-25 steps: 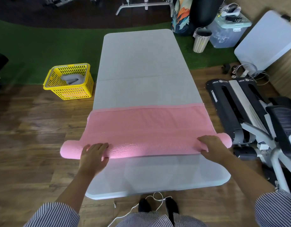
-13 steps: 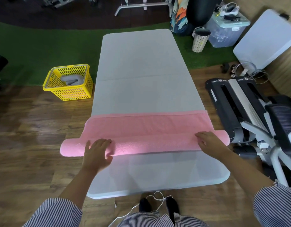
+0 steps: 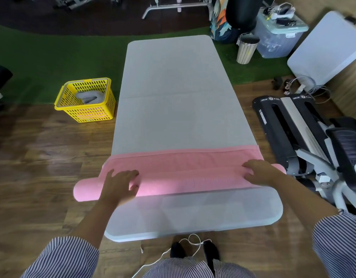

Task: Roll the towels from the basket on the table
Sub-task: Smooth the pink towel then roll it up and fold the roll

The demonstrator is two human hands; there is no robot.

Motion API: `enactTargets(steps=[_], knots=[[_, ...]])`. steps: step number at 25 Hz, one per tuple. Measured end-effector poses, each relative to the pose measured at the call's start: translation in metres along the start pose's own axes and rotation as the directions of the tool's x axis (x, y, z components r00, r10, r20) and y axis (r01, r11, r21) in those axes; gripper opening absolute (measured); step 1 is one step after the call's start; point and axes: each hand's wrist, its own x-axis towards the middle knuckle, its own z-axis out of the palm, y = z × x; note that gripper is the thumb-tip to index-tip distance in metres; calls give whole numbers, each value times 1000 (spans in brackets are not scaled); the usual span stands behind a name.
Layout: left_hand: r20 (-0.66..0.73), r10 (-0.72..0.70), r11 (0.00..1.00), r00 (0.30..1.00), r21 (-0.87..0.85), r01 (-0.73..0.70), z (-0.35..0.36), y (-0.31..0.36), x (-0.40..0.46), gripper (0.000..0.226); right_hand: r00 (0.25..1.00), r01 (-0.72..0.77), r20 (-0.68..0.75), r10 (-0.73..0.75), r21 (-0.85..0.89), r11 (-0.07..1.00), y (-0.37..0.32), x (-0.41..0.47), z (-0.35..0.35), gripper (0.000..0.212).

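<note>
Slatted bin [image 3: 247, 49] beside clear storage box [image 3: 277, 35] (lidded); stepper machine [image 3: 293, 133] right.

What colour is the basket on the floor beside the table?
Yellow. The basket, with a grey towel inside, shows clearly in the head view, the only one.

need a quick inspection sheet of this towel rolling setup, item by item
surface: grey table, far part bare
job's things: pink towel partly rolled across the near end, roll ends overhanging both sides; yellow basket on the floor, grey towel inside
clutter: nothing seen on the table
hands: left hand and right hand press flat on the roll
cables: white cord on the floor by the feet; more cords far right
surroundings: bin, storage box, exercise machine
</note>
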Motion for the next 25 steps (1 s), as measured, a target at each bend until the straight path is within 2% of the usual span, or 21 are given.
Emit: enactTargets(steps=[2, 4, 6, 8, 9, 12, 15, 16, 18, 20, 21, 23, 25], knots=[[-159, -7, 1000, 987, -6, 6, 2, 5, 1, 40, 980, 43, -195, -38, 26, 999, -7, 4, -1, 35], [-174, -47, 999, 984, -35, 42, 6, 9, 2, 40, 957, 58, -286, -37, 63, 996, -16, 4, 1, 32], [-133, -74, 996, 988, -67, 66, 10, 13, 1, 44, 979, 52, -197, -41, 52, 997, -18, 0, 6, 36], [-81, -66, 998, 995, -16, 65, 16, 13, -3, 63, 996, 55, -64, -60, -69, 996, -13, -3, 13, 56], [-75, -52, 999, 996, -2, 52, 18, 13, -5, 66, 997, 54, -42, -58, -104, 993, -10, -4, 14, 62], [-25, -16, 1000, 1000, 11, 16, 3, 16, -5, 46, 1000, -2, 1, 2, -60, 998, -5, -5, 10, 58], [157, -13, 999, 987, -49, 21, -6, 14, -2, 49, 993, -19, 119, 19, -2, 1000, 0, -4, 3, 51], [169, -18, 997, 985, -67, 30, -7, 13, -1, 49, 993, -15, 119, 15, 1, 1000, 2, -5, 2, 50], [-4, 21, 998, 1000, -59, -22, -6, 14, -2, 46, 1000, 15, 6, -15, 11, 1000, 1, -3, 2, 46], [-187, 20, 999, 982, -21, -24, 2, 13, -5, 38, 982, 63, -179, -54, 42, 997, -6, -3, 5, 40], [-231, 11, 1000, 973, -7, -13, 7, 12, -7, 36, 973, 78, -221, -64, 54, 996, -8, -5, 8, 40], [-180, 10, 1000, 984, -3, -11, 11, 13, -13, 43, 986, 75, -151, -66, 50, 996, -9, -9, 12, 50], [-138, 20, 1000, 990, 5, -20, 16, 14, -17, 61, 998, 54, -44, -53, 11, 999, -9, -14, 17, 61]])
